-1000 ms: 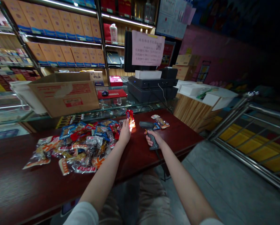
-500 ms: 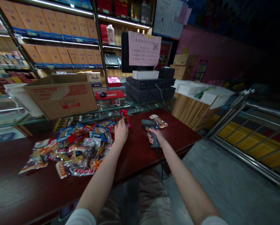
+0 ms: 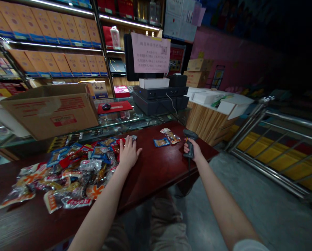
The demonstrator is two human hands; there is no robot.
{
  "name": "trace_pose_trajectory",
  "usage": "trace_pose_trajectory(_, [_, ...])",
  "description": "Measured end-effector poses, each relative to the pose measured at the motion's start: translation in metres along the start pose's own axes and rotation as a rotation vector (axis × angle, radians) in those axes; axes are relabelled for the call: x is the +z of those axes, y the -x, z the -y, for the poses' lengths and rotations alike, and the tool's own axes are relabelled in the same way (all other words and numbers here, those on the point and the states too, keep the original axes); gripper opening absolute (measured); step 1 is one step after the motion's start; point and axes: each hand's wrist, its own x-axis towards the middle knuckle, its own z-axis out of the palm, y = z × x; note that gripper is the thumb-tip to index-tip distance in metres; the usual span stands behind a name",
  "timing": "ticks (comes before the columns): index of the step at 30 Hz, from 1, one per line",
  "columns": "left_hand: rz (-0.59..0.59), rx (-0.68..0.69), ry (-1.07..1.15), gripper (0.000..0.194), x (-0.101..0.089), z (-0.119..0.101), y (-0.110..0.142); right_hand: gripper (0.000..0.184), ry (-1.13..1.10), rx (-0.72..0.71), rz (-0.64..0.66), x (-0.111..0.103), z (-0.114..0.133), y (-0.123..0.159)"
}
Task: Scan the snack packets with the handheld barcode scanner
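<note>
L side of tabletop (image 3: 9,225): heap of pkts (image 3: 89,165), overlapping. Your L hand (image 3: 129,154) is at heap's R edge, palm down, grip spread; can't tell if it's touching any. Best pinch one by its edge, lift straight so nbrs don't drag. Ctr-R: blue-edged pkt (image 3: 161,142) flat beside clear pkt (image 3: 173,137); don't let heap mix w/ these. Further R: your R hand (image 3: 194,149), grip wrapped round scanner (image 3: 190,134) handle; mind cord (image 3: 189,167).

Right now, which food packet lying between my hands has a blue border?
The leftmost food packet; the white-ended packet nearer your right hand shows no blue border.
</note>
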Motion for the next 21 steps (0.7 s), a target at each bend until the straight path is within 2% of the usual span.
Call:
trace_pose_trajectory(2, [0.078,0.063,0.009,0.054,0.007,-0.004,-0.001,0.020,-0.028,0.002,0.011,-0.002,-0.002,-0.001])
trace_pose_trajectory(4, [0.119,0.030,-0.017,0.053,0.010,-0.006,0.000,0.021,-0.036,0.007,0.015,-0.003,-0.003,-0.002])
trace_pose_trajectory(8, [0.124,-0.059,-0.077,0.054,0.005,-0.006,0.004,0.023,-0.051,-0.006,0.021,-0.004,-0.005,-0.005])
trace_pose_trajectory(12, [0.124,-0.043,-0.151,0.052,-0.004,-0.013,-0.003,0.024,-0.044,-0.015,0.022,-0.006,-0.007,-0.007])
trace_pose_trajectory(15, [0.113,0.065,-0.117,0.047,-0.007,-0.030,-0.024,0.028,-0.029,-0.020,0.026,-0.006,-0.007,-0.008])
trace_pose_trajectory(17, [0.148,0.139,-0.014,0.042,-0.004,-0.045,-0.045,0.031,-0.021,-0.025,0.030,-0.006,-0.008,-0.008])
trace_pose_trajectory(19, [0.237,0.169,0.118,0.042,0.005,-0.061,-0.067,0.033,-0.020,-0.029,0.031,-0.006,-0.008,-0.009])
trace_pose_trajectory(21, [0.352,0.129,0.296,0.050,0.018,-0.075,-0.087,0.033,-0.028,-0.029,0.029,-0.007,-0.007,-0.009])
